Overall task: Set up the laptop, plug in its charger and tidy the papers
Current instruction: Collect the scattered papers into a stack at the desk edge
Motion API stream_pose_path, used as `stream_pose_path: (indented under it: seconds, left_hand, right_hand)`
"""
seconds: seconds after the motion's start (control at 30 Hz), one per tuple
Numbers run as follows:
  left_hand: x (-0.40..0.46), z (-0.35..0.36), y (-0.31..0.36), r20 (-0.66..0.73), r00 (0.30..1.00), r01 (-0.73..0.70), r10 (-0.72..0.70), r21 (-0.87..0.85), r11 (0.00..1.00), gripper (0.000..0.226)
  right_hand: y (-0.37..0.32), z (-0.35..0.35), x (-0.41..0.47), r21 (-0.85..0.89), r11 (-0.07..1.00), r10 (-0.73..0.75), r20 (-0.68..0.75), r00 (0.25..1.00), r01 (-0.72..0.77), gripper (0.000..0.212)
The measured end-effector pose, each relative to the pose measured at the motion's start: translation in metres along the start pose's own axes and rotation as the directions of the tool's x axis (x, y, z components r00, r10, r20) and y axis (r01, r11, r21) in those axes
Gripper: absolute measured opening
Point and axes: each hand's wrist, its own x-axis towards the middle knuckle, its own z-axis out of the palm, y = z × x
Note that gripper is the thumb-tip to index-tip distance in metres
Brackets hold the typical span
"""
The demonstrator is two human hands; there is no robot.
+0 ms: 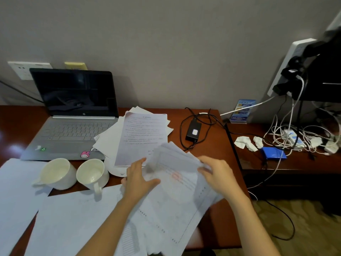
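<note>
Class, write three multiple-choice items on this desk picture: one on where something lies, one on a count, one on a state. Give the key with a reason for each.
1. Where does the black charger brick lie?
A. right of the paper pile
B. on the laptop keyboard
C. inside a cup

2. How many white cups stand in front of the laptop?
A. one
B. two
C. four

3. What state is the laptop in?
A. lid shut
B. lid open, screen dark
C. lid open, screen bright

Key:
1 A: the brick sits on the desk beside the paper pile.
2 B: two cups stand side by side.
3 B: the lid is raised and the screen is black.
</note>
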Motion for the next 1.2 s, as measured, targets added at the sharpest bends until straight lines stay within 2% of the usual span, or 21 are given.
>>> stream_pose_path:
  seconds: [0.03,0.1,0.17,0.2,0.27,0.33,0.37,0.43,0.47,0.53,0.6,0.7,0.83,0.93,1.03,1.13,1.2]
  left_hand:
    - [0.004,-0.008,0.01,0.048,0.999,0.004,0.002,-0.126,0.992,0.08]
    - [0.012,-0.022,0.022,0.11,0.992,-0.005,0.053,-0.396,0.918,0.052]
    - [0.018,-0.035,0.028,0.076,0.985,-0.1,0.153,-0.471,0.876,0.014]
    - [0.021,-0.04,0.03,0.066,0.981,-0.131,0.181,-0.465,0.876,0.005]
    - [0.026,-0.046,0.031,0.053,0.985,-0.116,0.162,-0.491,0.863,0.015]
    - [0.03,-0.052,0.03,-0.001,0.994,-0.092,0.108,-0.536,0.839,0.03]
    - [0.031,-0.055,0.03,-0.026,0.996,-0.083,0.082,-0.557,0.826,0.032]
    - [0.034,-0.06,0.029,-0.044,0.998,-0.056,0.036,-0.627,0.777,0.021]
    - [0.034,-0.063,0.029,-0.043,0.999,-0.036,0.011,-0.663,0.748,0.015]
    - [0.036,-0.066,0.027,-0.034,0.999,0.002,-0.04,-0.738,0.674,0.012]
    - [0.038,-0.068,0.027,-0.004,0.996,0.048,-0.085,-0.794,0.607,0.016]
    - [0.045,-0.069,0.025,0.04,0.994,0.089,-0.098,-0.811,0.579,0.017]
    - [0.064,-0.071,0.03,-0.031,0.992,0.052,-0.125,-0.795,0.604,0.018]
    - [0.088,-0.081,0.034,-0.127,0.98,0.004,-0.155,-0.761,0.649,0.019]
    - [0.12,-0.093,0.027,-0.195,0.957,0.019,-0.215,-0.697,0.717,0.024]
    - [0.153,-0.095,0.01,-0.211,0.951,0.109,-0.228,-0.459,0.882,0.048]
    - [0.171,-0.092,-0.003,-0.236,0.948,0.135,-0.214,-0.311,0.941,0.054]
  right_hand:
    - [-0.008,-0.01,0.003,-0.008,0.997,-0.071,-0.054,0.996,0.071,0.027]
    - [-0.024,-0.028,0.008,-0.037,0.978,-0.206,-0.157,0.966,0.203,0.026]
    - [-0.035,-0.038,0.013,-0.087,0.955,-0.296,-0.286,0.911,0.283,0.021]
    - [-0.039,-0.041,0.017,-0.102,0.95,-0.313,-0.361,0.878,0.297,0.019]
    - [-0.041,-0.04,0.025,-0.151,0.947,-0.321,-0.499,0.805,0.284,0.027]
    - [-0.034,-0.032,0.034,-0.135,0.973,-0.231,-0.587,0.776,0.188,0.056]
    - [-0.029,-0.027,0.038,-0.032,0.991,-0.124,-0.596,0.793,0.13,0.074]
    - [-0.021,-0.015,0.045,0.307,0.951,0.138,-0.485,0.863,0.02,0.101]
    - [-0.017,-0.006,0.047,0.477,0.878,0.243,-0.366,0.898,-0.043,0.108]
    - [-0.007,0.014,0.049,0.69,0.7,0.345,-0.103,0.933,-0.183,0.106]
    - [0.002,0.034,0.049,0.76,0.593,0.338,0.067,0.939,-0.267,0.086]
    - [0.01,0.052,0.053,0.786,0.565,0.285,0.101,0.953,-0.252,0.035]
    - [0.004,0.054,0.073,0.822,0.523,0.265,0.095,0.959,-0.226,0.017]
    - [-0.004,0.056,0.097,0.794,0.558,0.247,0.119,0.962,-0.242,0.02]
    - [-0.011,0.067,0.123,0.732,0.597,0.214,0.25,0.944,-0.329,0.018]
    - [-0.014,0.076,0.139,0.573,0.666,0.261,0.42,0.869,-0.478,0.042]
    - [-0.009,0.081,0.148,0.529,0.671,0.297,0.449,0.843,-0.519,0.05]
